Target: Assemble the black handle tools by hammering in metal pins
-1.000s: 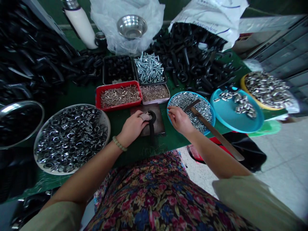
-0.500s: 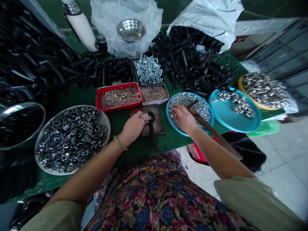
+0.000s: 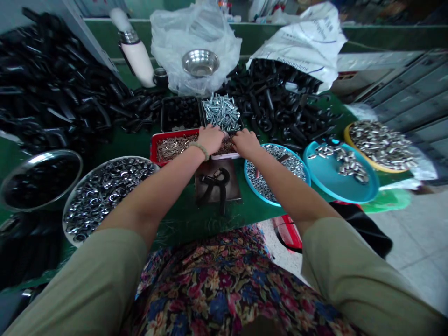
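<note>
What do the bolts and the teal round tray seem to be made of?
The bolts look like zinc-plated steel: bright, bluish-silver sheen, though the plating can't be confirmed. The teal tray looks like moulded plastic: glossy, smooth, evenly coloured, with a rounded rim.

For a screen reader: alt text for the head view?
The left hand and right hand reach over trays of bolts and pins on a green workbench, among heaps of black parts and round trays of steel nuts.

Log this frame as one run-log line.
left hand: over small-parts tray | right hand: at same tray's edge | held items: cannot tell | nearby: red tray of pins
</note>
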Available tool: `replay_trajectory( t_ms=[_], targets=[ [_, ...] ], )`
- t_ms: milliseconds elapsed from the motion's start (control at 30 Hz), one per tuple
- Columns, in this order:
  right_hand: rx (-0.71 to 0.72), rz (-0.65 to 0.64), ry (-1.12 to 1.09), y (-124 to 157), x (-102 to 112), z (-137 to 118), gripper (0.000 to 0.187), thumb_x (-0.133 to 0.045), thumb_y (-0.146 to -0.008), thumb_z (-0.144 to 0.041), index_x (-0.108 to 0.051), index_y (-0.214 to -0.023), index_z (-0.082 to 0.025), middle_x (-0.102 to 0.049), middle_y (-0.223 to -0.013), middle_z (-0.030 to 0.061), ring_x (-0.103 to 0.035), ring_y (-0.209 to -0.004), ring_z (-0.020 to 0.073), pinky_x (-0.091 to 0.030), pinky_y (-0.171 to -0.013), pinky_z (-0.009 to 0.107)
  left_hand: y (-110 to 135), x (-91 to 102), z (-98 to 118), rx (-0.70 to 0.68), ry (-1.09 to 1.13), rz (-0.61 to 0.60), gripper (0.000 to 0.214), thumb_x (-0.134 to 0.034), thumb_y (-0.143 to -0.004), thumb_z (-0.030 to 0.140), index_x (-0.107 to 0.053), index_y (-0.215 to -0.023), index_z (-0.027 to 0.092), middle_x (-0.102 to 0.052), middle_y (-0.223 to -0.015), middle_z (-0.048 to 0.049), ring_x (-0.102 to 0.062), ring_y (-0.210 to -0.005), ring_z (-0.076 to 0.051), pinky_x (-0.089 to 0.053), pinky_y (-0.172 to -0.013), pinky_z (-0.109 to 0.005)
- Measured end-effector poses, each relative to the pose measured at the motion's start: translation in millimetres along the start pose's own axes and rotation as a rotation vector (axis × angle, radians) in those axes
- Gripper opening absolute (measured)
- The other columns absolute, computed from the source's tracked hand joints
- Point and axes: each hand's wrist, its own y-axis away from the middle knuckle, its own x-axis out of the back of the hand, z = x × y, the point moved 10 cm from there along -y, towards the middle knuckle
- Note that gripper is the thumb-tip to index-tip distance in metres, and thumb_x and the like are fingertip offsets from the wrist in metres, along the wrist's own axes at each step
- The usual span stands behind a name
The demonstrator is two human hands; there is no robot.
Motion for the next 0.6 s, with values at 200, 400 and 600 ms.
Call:
replay_trajectory(
  t_ms=[200, 400, 600],
  targets=[
    [-0.013, -0.084, 0.05, -7.0, -12.1, 0.7, 0.025, -0.046, -0.093, -0.023, -0.067, -0.102, -0.014, -0.066, -0.107, 0.015, -0.051, -0.107, 0.0274, -0.037, -0.084, 0.037, -31.5, -45.5, 11.5, -0.132, -0.255, -0.08, 0.021, -0.05, -0.089, 0.021, -0.07, -0.09, 0.013, -0.067, -0.102, -0.0142, -0.052, -0.106, -0.03, -0.036, -0.087, -0.046],
    [-0.077, -0.026, -0.062, 0.3, 0.1, 10.3, 0.021, -0.055, -0.09, -0.027, -0.066, -0.098, -0.011, -0.067, -0.103, 0.0158, -0.053, -0.104, 0.0278, -0.037, -0.086, 0.037, -33.4, -46.3, 1.5, -0.124, -0.312, -0.085, 0.03, -0.039, -0.095, 0.022, -0.067, -0.098, 0.013, -0.068, -0.099, -0.0159, -0.058, -0.104, -0.029, -0.04, -0.086, -0.044],
    [0.073, 0.126, -0.656, 49.5, 23.7, -37.8, 0.011, -0.054, -0.09, -0.017, -0.065, -0.093, -0.014, -0.067, -0.092, 0.0076, -0.06, -0.089, 0.0173, -0.043, -0.081, 0.028, -34.2, -49.6, -0.5, -0.122, -0.232, -0.101, 0.027, -0.043, -0.091, 0.017, -0.064, -0.106, 0.012, -0.07, -0.094, -0.0145, -0.065, -0.095, -0.026, -0.044, -0.082, -0.037]
  ],
)
